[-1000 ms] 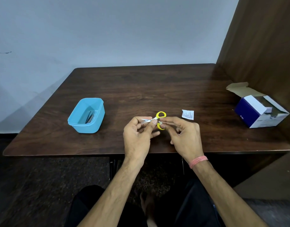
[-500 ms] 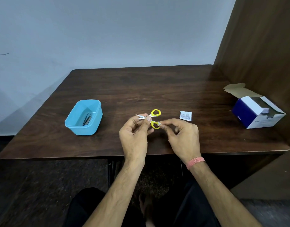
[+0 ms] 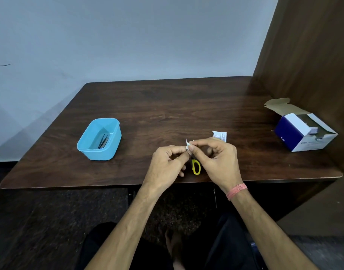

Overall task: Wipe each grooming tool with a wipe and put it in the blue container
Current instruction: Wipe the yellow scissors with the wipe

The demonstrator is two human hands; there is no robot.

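Head view. Small scissors [image 3: 195,167] with yellow handle loops are held upright-to-tilted above the near part of the wooden table [image 3: 167,106], blade tips pointing away from the person, one yellow loop showing below and between the two hands. The left hand [image 3: 165,166] pinches the scissors near the pivot with thumb and curled fingers. The right hand [image 3: 218,160] pinches a small white wipe [image 3: 187,146] between thumb and forefinger against the blades; a pink band circles the right wrist. The blue container [image 3: 98,152] stands on the table's left part, well apart from the hands, and holds dark metal grooming tools [image 3: 103,140] lying in its bottom. A torn white sachet [image 3: 220,135] lies flat just beyond the right hand. An opened blue-and-white carton [image 3: 303,133] sits near the table's right edge, beside the brown wooden side panel [image 3: 311,55]. Bare tabletop lies between the hands and the container, and across the far half up to the pale wall [image 3: 128,36]. The hands hang over the table's near edge.
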